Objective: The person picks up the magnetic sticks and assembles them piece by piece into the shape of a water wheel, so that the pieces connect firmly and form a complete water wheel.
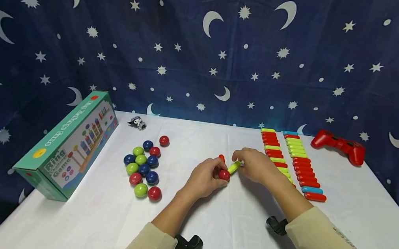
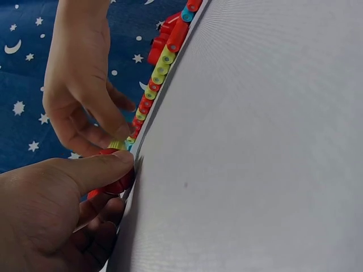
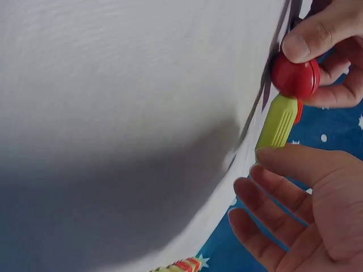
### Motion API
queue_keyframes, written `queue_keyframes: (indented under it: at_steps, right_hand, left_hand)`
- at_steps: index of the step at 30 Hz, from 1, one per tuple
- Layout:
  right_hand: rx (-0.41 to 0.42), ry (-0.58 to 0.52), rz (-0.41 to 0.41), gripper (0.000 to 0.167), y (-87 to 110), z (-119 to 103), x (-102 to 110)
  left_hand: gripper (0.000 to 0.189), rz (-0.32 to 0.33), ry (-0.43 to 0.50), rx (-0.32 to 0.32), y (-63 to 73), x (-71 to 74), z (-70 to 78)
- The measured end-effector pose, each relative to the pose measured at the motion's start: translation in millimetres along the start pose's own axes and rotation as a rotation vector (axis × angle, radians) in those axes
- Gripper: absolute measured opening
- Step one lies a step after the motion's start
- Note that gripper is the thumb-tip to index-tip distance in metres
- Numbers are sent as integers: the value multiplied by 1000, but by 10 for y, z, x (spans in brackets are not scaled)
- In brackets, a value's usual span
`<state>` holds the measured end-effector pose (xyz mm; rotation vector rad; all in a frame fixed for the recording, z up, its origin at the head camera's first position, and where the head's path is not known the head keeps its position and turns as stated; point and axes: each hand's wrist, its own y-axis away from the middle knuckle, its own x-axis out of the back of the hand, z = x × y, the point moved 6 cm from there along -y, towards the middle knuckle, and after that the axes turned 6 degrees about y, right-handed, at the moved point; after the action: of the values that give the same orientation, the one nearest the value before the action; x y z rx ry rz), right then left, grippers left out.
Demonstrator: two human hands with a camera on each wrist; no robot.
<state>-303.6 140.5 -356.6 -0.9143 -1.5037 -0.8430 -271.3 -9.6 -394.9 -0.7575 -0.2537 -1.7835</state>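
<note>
My left hand (image 1: pixel 206 177) pinches a glossy red ball (image 1: pixel 224 175) between thumb and fingers, above the middle of the white table. A yellow-green ridged stick (image 3: pixel 277 122) meets the ball at one end. At the stick's other end, the thumb and fingertip of my right hand (image 1: pixel 257 166) pinch it, with the remaining fingers spread in the right wrist view. Behind the ball, a red stick (image 1: pixel 222 158) pokes out beside my left fingers, mostly hidden. In the left wrist view the left thumb (image 2: pixel 108 168) lies across the ball.
Several red, blue and green balls (image 1: pixel 144 170) lie to the left, near a small figurine (image 1: pixel 137 122) and a green game box (image 1: pixel 73 145). Two rows of coloured sticks (image 1: pixel 302 161) run along the right side. A red game controller (image 1: pixel 339 146) sits at the back right.
</note>
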Motion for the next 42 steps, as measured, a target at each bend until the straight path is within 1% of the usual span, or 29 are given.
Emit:
queue_keyframes:
  at_steps: [2, 5, 9, 13, 18, 22, 27, 34, 38, 42]
  right_hand:
    - [-15, -33, -1, 30, 22, 58, 6]
    - [-51, -68, -8, 35, 112, 165, 36]
    - [-99, -98, -49, 38, 304, 328, 102]
    - [-115, -121, -81, 38, 517, 516, 147]
    - [-144, -98, -98, 34, 783, 760, 141]
    - [-161, -67, -110, 32, 918, 882, 122]
    - [-154, -49, -119, 31, 949, 919, 93]
    - [-125, -27, -127, 29, 927, 869, 52]
    - [-104, -18, -145, 26, 897, 830, 25]
    - [-107, 7, -163, 25, 870, 797, -2]
  left_hand:
    - [31, 4, 2, -2, 0, 0, -1]
    - [32, 12, 13, 0, 2, -7, -14]
    - [33, 24, 21, 22, 21, -6, -27]
    - [33, 43, 10, 53, 45, 10, -33]
    - [32, 38, 5, 55, 46, -8, -19]
    - [31, 33, 17, 53, 43, -20, -9]
    - [31, 45, 12, 42, 37, -8, -2]
    - [31, 40, 8, 32, 18, -19, 13]
    - [31, 41, 6, 32, 15, -21, 14]
    - [30, 39, 11, 33, 14, -17, 10]
